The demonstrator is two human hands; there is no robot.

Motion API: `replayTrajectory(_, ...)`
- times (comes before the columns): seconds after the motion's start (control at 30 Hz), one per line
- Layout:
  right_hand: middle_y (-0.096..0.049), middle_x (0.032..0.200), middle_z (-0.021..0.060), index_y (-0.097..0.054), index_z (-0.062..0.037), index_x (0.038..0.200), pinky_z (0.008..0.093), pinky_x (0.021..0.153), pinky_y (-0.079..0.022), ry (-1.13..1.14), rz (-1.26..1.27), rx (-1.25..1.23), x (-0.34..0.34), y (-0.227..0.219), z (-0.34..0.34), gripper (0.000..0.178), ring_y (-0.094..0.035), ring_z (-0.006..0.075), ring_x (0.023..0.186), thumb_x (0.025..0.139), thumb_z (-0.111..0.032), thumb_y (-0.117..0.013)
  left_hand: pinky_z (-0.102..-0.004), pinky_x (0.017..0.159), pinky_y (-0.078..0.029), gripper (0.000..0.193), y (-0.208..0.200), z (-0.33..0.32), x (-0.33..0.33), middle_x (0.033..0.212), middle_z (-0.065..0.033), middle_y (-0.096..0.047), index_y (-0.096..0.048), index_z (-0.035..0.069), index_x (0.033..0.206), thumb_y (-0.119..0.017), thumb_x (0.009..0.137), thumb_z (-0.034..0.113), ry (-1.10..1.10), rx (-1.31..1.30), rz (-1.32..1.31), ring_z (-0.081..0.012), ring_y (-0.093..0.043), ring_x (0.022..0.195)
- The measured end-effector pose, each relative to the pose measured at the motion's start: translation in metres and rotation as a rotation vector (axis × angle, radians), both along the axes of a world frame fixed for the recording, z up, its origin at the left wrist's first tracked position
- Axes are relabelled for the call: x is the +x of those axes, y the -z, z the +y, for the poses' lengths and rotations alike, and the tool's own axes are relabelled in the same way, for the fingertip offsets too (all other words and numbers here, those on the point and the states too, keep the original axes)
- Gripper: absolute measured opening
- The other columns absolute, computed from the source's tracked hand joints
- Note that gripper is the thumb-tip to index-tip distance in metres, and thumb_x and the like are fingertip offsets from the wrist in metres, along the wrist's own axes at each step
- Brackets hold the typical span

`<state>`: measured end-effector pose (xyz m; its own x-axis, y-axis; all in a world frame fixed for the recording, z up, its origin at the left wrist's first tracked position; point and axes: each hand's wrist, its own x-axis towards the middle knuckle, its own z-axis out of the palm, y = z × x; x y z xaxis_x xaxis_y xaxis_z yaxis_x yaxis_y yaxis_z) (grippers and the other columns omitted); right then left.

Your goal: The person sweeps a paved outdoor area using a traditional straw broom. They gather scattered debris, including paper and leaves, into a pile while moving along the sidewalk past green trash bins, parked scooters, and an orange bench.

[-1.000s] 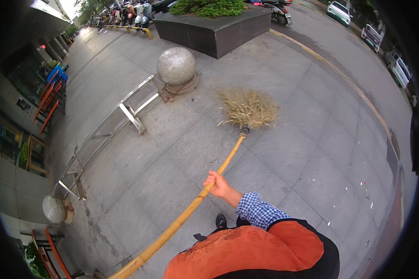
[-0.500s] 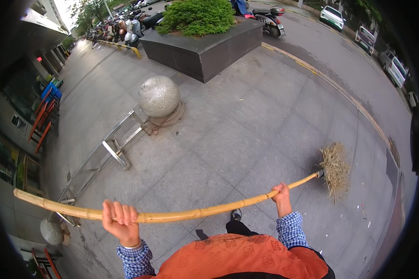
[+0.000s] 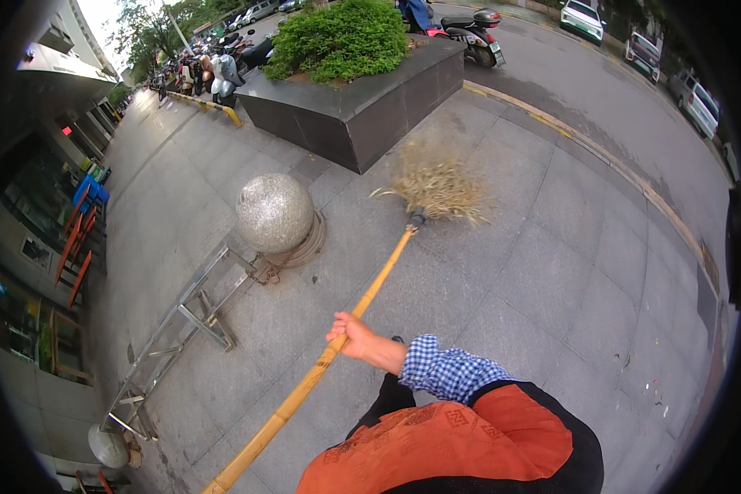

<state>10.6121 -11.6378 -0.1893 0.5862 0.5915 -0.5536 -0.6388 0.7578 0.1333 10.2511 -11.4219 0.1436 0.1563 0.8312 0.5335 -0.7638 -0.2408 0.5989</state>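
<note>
A long broom with a yellow bamboo handle (image 3: 305, 385) slants from the lower edge up toward the planter. My right hand (image 3: 354, 336) is wrapped round the middle of that handle, its forearm in a blue checked sleeve. At the far end the straw broom head (image 3: 438, 188) fans out over the paving, blurred by motion, in front of the planter's corner. The near end of the handle runs out of the picture at the bottom. My left hand is out of sight.
A stone ball (image 3: 275, 212) on the left is chained to a metal barrier (image 3: 177, 329). Beyond stands a dark planter (image 3: 350, 123) with a green bush. A scooter (image 3: 473, 39) and cars edge the road. Small litter (image 3: 657, 393) dots the paving at right.
The broom head has swung from the right side up and left toward the planter. My right hand has moved left with the handle. My left hand has gone out of view.
</note>
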Motion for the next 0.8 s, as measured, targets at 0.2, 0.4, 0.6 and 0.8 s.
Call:
replayTrajectory(0.2, -0.034, 0.052, -0.0007, -0.034, -0.0114, 0.065, 0.0331, 0.054, -0.04, -0.188, -0.002, -0.009, 0.088, 0.061, 0.05, 0.022, -0.036, 0.0153, 0.046, 0.082, -0.01, -0.047, -0.0212, 0.038, -0.027, 0.033, 0.008, -0.013, 0.111, 0.047, 0.0029, -0.026, -0.035, 0.011, 0.06, -0.032, 0.092, 0.02, 0.001, 0.037, 0.087, -0.0086, -0.025, 0.038)
replayTrajectory(0.4, -0.03, 0.048, -0.0038, -0.03, -0.0139, 0.056, 0.0266, 0.049, -0.036, 0.141, 0.073, -0.047, 0.189, 0.066, -0.06, 0.031, -0.032, 0.0107, 0.044, 0.082, -0.01, -0.047, -0.0216, 0.037, -0.027, 0.033, 0.022, 0.001, 0.294, 0.045, 0.0012, -0.028, -0.036, 0.011, 0.059, -0.032, 0.091, 0.018, 0.363, 0.02, 0.02, -0.0095, -0.028, 0.037)
replayTrajectory(0.6, -0.024, 0.045, -0.0044, -0.025, -0.0165, 0.055, 0.0226, 0.035, -0.026, 0.491, 0.219, -0.338, 0.295, 0.113, -0.24, 0.034, -0.023, 0.0086, 0.035, 0.082, -0.013, -0.044, -0.0194, 0.032, -0.024, 0.029, 0.099, -0.065, 0.481, 0.048, 0.0028, -0.027, -0.033, 0.011, 0.065, -0.033, 0.093, 0.017, 0.599, -0.224, 0.198, -0.0041, -0.022, 0.036)
replayTrajectory(0.8, -0.022, 0.045, -0.0042, -0.022, -0.0169, 0.055, 0.0235, 0.033, -0.022, 0.418, 0.327, -0.374, 0.362, 0.062, -0.265, 0.034, -0.021, 0.0094, 0.035, 0.082, -0.013, -0.042, -0.0192, 0.035, -0.025, 0.03, 0.1, -0.074, 0.536, 0.048, 0.0029, -0.027, -0.032, 0.013, 0.064, -0.033, 0.094, 0.019, 0.577, -0.341, 0.226, -0.0055, -0.023, 0.036)
